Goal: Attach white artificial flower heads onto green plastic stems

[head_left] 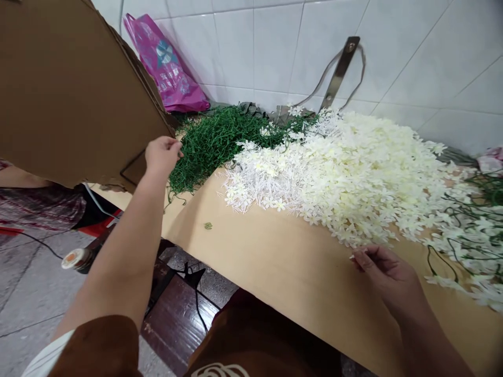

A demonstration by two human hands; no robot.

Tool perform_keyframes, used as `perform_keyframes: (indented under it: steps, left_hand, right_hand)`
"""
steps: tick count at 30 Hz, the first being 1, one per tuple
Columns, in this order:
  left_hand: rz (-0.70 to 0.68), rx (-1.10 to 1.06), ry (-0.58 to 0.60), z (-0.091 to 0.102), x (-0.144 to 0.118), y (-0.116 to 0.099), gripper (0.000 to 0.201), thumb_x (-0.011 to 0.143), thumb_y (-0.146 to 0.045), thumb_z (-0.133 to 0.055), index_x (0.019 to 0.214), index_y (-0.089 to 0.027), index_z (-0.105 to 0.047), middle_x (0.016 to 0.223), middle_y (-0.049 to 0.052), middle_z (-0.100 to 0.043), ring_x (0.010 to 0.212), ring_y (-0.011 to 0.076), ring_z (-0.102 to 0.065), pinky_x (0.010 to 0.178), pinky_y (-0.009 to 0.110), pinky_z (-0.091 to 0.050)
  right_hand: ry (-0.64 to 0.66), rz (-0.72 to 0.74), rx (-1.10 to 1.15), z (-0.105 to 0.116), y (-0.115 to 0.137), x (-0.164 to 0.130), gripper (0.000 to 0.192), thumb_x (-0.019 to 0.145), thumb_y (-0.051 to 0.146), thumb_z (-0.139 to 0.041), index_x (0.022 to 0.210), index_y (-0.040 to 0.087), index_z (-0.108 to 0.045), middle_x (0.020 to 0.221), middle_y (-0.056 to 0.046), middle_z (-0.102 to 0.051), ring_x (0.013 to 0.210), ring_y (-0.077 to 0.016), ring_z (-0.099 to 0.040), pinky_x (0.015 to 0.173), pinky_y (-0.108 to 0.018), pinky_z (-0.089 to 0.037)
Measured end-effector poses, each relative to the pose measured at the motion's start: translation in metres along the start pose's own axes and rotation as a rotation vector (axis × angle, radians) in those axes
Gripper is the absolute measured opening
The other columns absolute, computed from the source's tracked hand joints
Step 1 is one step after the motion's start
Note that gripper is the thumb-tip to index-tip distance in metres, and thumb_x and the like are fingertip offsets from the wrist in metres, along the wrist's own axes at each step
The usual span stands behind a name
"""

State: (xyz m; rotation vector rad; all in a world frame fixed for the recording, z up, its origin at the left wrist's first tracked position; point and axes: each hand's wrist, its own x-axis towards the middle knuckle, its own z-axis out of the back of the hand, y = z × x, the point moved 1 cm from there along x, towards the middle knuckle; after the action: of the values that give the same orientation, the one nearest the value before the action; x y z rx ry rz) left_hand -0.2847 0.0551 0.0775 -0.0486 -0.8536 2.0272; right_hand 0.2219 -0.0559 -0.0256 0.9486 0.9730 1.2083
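At the left, brown cardboard (pixel 74 89) is stood up, and a pink bag (pixel 167 68) is leaned against the tiled wall (pixel 271 47), apparently for support. The left hand (pixel 163 153) is held beside the heaped green stems (pixel 220 131), its thumb and fingertips drawn together (whether a stem is pinched cannot be told). Next along the counter (pixel 251 241), white flowers (pixel 353 173) are piled, presumably so that both heaps are kept within reach. At that pile's front edge, a small white piece (pixel 352 257) seems gripped by the right hand (pixel 383 269). Farther right, stemmed blossoms (pixel 481 246) are laid, perhaps sorted from the loose ones.
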Motion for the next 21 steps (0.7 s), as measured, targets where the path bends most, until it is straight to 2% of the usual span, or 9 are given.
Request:
perform_keyframes:
  steps: [2, 5, 8, 10, 13, 16, 21]
  left_hand:
    - [-0.05, -0.11, -0.005, 0.007, -0.008, -0.021, 0.029, 0.096, -0.027, -0.042, 0.103, -0.008, -0.063, 0.07, -0.002, -0.06, 0.06, 0.0026, -0.048, 0.07, 0.02, -0.045]
    - [-0.157, -0.323, 0.156, -0.004, -0.043, -0.054, 0.015, 0.087, -0.022, -0.054, 0.08, -0.014, -0.065, 0.052, -0.005, -0.049, 0.048, 0.0046, -0.04, 0.057, 0.021, -0.04]
    - [-0.276, -0.291, 0.498, -0.035, -0.095, -0.076, 0.012, 0.08, -0.024, -0.059, 0.077, -0.016, -0.067, 0.049, -0.004, -0.05, 0.046, 0.0094, -0.043, 0.05, 0.023, -0.036]
    - [-0.42, -0.209, 0.692, -0.056, -0.128, -0.084, 0.018, 0.08, -0.031, -0.058, 0.078, -0.017, -0.069, 0.056, -0.001, -0.059, 0.051, 0.0121, -0.05, 0.052, 0.025, -0.037]
    - [-0.593, -0.087, 0.835, -0.078, -0.16, -0.089, 0.023, 0.082, -0.037, -0.055, 0.085, -0.022, -0.072, 0.066, 0.0, -0.066, 0.059, 0.0148, -0.057, 0.056, 0.026, -0.039]
    - [-0.663, 0.003, 0.834, -0.087, -0.168, -0.094, 0.024, 0.085, -0.038, -0.052, 0.085, -0.024, -0.072, 0.074, 0.002, -0.07, 0.065, 0.0167, -0.061, 0.059, 0.027, -0.041]
    - [-0.673, 0.008, 0.664, -0.096, -0.165, -0.11, 0.02, 0.086, -0.028, -0.053, 0.088, -0.021, -0.071, 0.09, 0.005, -0.071, 0.079, 0.0192, -0.063, 0.07, 0.031, -0.046]
  right_hand:
    - [-0.01, -0.006, 0.039, -0.003, 0.004, 0.0, 0.043, 0.062, 0.059, -0.079, 0.07, 0.02, -0.063, 0.061, -0.001, -0.062, 0.057, -0.0131, -0.057, 0.052, -0.023, -0.049]
    - [-0.005, 0.003, 0.079, -0.01, 0.015, -0.001, 0.045, 0.057, 0.059, -0.081, 0.069, 0.019, -0.063, 0.061, -0.001, -0.061, 0.055, -0.0124, -0.055, 0.052, -0.024, -0.048]
    - [0.027, 0.022, 0.111, -0.015, 0.026, -0.002, 0.046, 0.056, 0.059, -0.082, 0.069, 0.019, -0.064, 0.06, 0.0, -0.059, 0.054, -0.0122, -0.053, 0.052, -0.026, -0.047]
    - [0.029, 0.034, 0.14, -0.015, 0.029, -0.003, 0.045, 0.055, 0.058, -0.082, 0.07, 0.019, -0.064, 0.06, 0.001, -0.058, 0.055, -0.0117, -0.052, 0.053, -0.026, -0.046]
    - [0.009, 0.035, 0.154, -0.009, 0.026, -0.003, 0.043, 0.058, 0.056, -0.082, 0.069, 0.019, -0.063, 0.062, 0.001, -0.057, 0.056, -0.0102, -0.049, 0.053, -0.024, -0.044]
    - [-0.001, 0.027, 0.158, -0.004, 0.022, -0.001, 0.042, 0.063, 0.056, -0.078, 0.068, 0.019, -0.061, 0.06, 0.002, -0.054, 0.054, -0.0089, -0.045, 0.051, -0.023, -0.039]
    - [0.013, 0.046, 0.192, -0.004, 0.027, 0.002, 0.041, 0.065, 0.054, -0.077, 0.066, 0.019, -0.057, 0.055, 0.005, -0.049, 0.051, -0.0078, -0.041, 0.049, -0.023, -0.033]
